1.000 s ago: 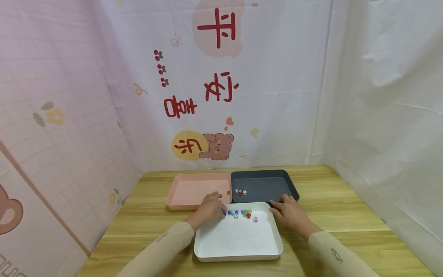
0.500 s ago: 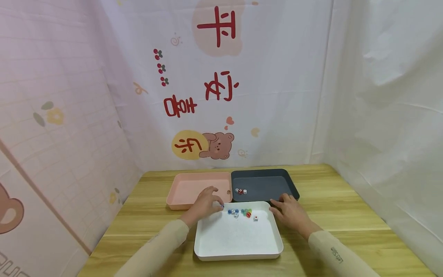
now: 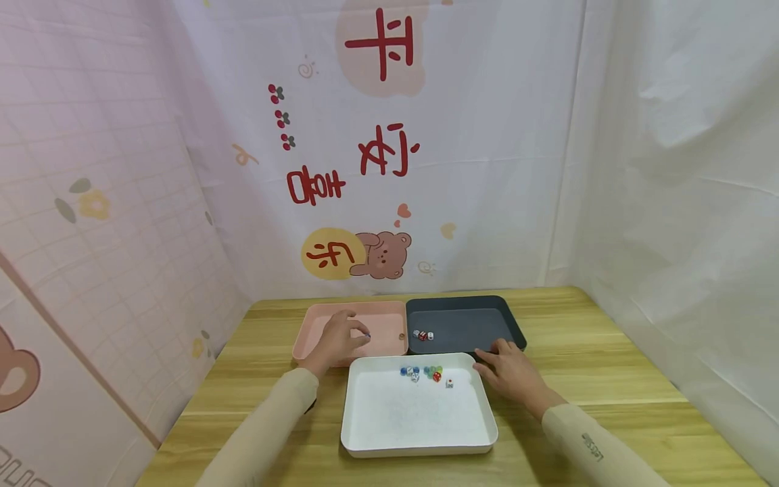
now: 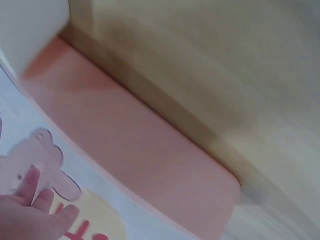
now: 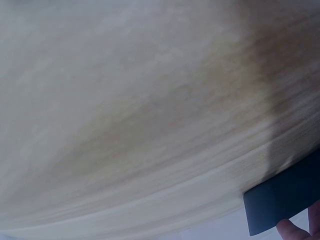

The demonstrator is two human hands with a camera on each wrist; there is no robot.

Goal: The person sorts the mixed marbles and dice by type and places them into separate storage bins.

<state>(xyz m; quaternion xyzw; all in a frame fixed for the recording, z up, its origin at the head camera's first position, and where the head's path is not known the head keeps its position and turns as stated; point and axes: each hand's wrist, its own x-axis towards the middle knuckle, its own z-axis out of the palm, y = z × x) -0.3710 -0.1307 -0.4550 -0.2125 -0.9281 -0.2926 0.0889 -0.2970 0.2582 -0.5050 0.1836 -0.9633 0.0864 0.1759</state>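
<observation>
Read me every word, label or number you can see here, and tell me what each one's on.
"平": back curtain, turned sideways.
"安": same curtain, sideways.
"喜": same curtain, sideways.
"乐": yellow disc printed there, sideways.
"Let'sSlim", probably: right sleeve, small.
Outlined letters, lower left: cut off, unreadable.
Dice: too small to read.

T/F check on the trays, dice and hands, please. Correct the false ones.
1. The left hand pinches a small blue item over the pink tray. True.
2. Dice lie in the dark tray. True.
3. The dark tray sits left of the pink tray. False: it sits right.
4. The white tray is the nearest of the three. True.
5. The right hand is over the pink tray. False: it is at the dark tray's near edge.
</observation>
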